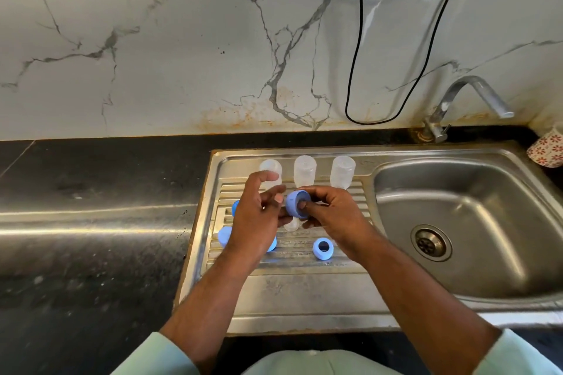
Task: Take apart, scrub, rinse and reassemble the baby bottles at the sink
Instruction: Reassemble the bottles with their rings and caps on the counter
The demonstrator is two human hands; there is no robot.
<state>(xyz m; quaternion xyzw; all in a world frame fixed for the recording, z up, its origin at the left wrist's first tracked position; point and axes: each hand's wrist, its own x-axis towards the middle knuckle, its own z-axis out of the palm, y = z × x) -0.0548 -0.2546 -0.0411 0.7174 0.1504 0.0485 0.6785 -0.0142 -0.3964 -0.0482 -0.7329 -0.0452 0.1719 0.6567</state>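
Observation:
Three clear bottle bodies stand in a row at the back of the steel drainboard: left, middle, right. Above the drainboard my right hand grips a blue screw ring, thumb pressed into its opening. My left hand is beside the ring with fingers loosely spread, a fingertip near its edge. A clear teat shows just below the ring between my hands. Another blue ring lies on the ribs. Blue caps lie partly hidden under my left hand.
The sink basin with its drain is to the right, under a chrome tap. A flowered cup stands at the far right. Black counter runs to the left. Black cable hangs on the marble wall.

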